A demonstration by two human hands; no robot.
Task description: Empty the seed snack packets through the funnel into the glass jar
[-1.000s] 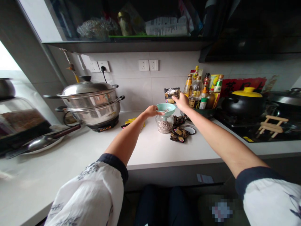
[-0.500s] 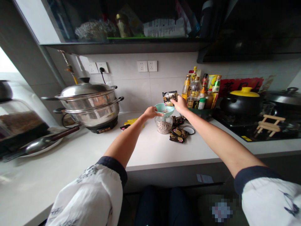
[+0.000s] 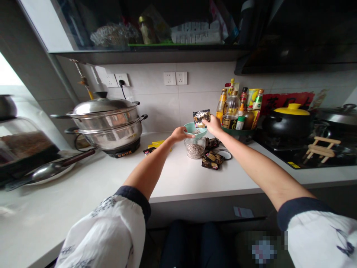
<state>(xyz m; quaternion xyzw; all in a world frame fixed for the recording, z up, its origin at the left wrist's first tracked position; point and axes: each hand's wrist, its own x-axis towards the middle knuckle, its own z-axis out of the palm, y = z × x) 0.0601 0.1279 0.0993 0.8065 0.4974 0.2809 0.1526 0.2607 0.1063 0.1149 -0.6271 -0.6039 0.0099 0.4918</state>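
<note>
My left hand [image 3: 180, 134] grips the rim of a mint-green funnel [image 3: 192, 128], thumb and fingers closed on its left side. The funnel sits over the mouth of a clear glass jar [image 3: 195, 149] that holds small pale brown-and-white pieces. Some of these pieces also lie inside the funnel. Pinched in my right hand [image 3: 214, 125] is a black-and-gold packet [image 3: 201, 118], held just above the funnel's right side. Several more black-and-gold packets [image 3: 212, 160] lie against the jar's right side, beside a round lid with a dark rim [image 3: 225, 154].
At the left, a two-tier steel steamer [image 3: 110, 126] stands near a ladle [image 3: 47, 173] on a plate. Yellow packets [image 3: 156, 144] lie left of the jar. Bottles [image 3: 231, 108] crowd the back right, before a black pot with a yellow lid [image 3: 290, 121] on the stove.
The packet in my right hand has tipped down slightly toward the funnel. My left hand and the funnel stay in place; the whole view shifts very slightly.
</note>
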